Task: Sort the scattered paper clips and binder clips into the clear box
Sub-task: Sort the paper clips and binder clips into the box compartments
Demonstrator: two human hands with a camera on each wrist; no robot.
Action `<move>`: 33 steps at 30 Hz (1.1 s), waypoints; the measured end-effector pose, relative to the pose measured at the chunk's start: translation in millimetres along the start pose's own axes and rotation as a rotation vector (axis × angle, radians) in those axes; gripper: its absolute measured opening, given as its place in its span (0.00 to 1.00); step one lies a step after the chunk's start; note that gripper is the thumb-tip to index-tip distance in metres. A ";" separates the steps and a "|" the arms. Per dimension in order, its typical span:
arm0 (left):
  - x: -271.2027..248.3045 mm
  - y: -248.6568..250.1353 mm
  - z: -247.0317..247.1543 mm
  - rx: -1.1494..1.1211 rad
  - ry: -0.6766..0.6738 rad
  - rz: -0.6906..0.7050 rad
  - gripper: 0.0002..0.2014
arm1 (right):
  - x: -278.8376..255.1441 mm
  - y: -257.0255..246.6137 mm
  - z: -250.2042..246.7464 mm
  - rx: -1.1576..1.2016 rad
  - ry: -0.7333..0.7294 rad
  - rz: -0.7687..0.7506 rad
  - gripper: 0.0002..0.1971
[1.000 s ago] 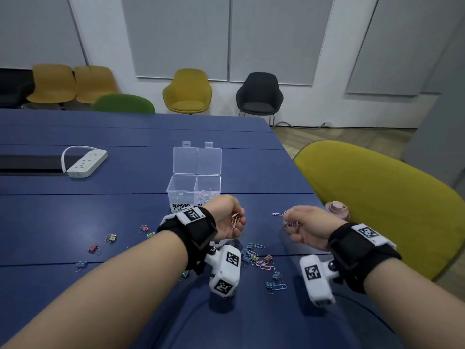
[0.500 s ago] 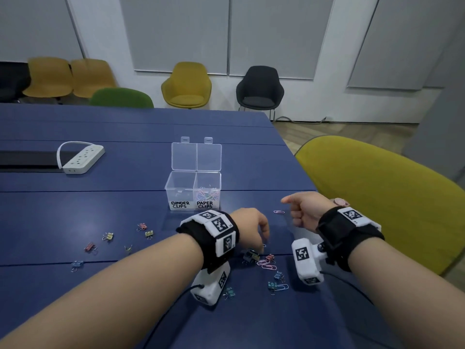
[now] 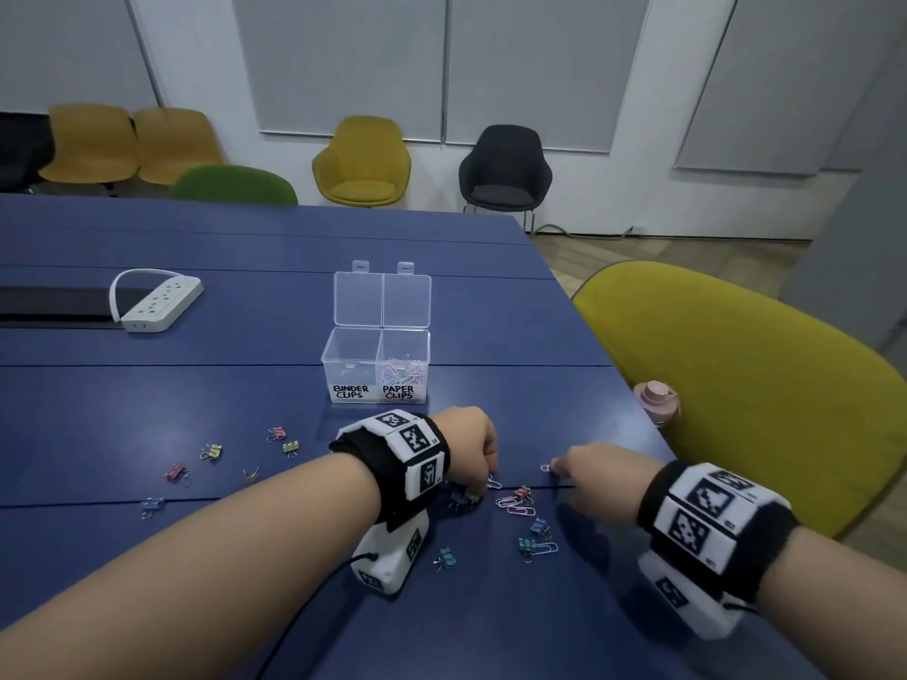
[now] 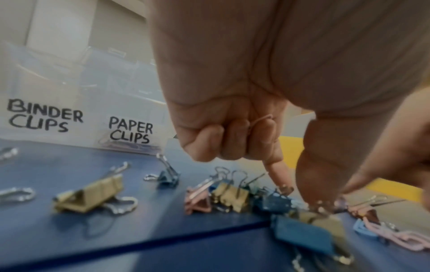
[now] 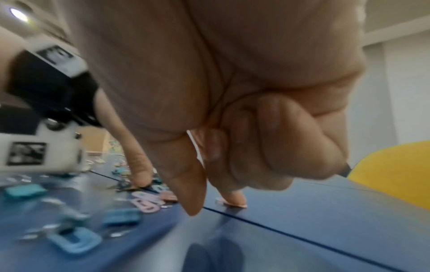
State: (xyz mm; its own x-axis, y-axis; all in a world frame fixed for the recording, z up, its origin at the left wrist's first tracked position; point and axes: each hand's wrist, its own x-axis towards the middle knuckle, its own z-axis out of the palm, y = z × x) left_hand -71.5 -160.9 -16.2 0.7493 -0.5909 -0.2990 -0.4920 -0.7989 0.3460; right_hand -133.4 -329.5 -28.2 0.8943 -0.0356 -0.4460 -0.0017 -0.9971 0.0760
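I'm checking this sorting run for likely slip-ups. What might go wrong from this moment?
1. The left hand already holds a pink paper clip in its curled fingers while reaching into the mixed pile; that clip may drop.
2. The right hand presses a flat paper clip with one fingertip; it may slide rather than lift.
3. Binder and paper clips lie tangled, so one may land in the wrong compartment of the clear box.

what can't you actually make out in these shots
- Head view: left hand fingertips, hidden behind its own knuckles.
- Head view: contents of the box's binder clip compartment, too small and faint.
- Right wrist view: the clip under the right hand index fingertip, mostly covered.
- Right wrist view: clips on the table at left, motion blurred.
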 end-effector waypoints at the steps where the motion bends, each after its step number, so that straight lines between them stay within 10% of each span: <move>1: 0.0 -0.1 -0.7 -0.003 -0.009 -0.006 0.14 | -6.7 -3.1 2.0 -0.004 -0.010 -0.012 0.18; 18: 7.4 -4.4 9.2 0.086 -0.010 -0.028 0.04 | -20.3 -41.9 -5.1 -0.125 0.202 -0.159 0.12; 27: -8.0 -4.3 -1.2 0.105 -0.009 -0.090 0.15 | -17.4 -44.3 -8.0 -0.086 0.245 -0.216 0.12; 30: -15.4 -15.7 -14.6 -0.197 0.045 -0.149 0.11 | -10.1 -41.3 -9.7 0.037 0.186 -0.210 0.09; 33: -23.7 -25.2 -14.5 -1.057 0.085 -0.191 0.12 | -7.5 -39.1 -10.4 0.129 0.106 -0.233 0.05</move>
State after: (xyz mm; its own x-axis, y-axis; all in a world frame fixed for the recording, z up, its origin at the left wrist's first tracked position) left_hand -70.4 -125.1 -4.9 0.8217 -0.4239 -0.3809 0.2384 -0.3515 0.9053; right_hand -135.4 -289.6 -18.5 0.9190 0.1961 -0.3420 0.1584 -0.9781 -0.1352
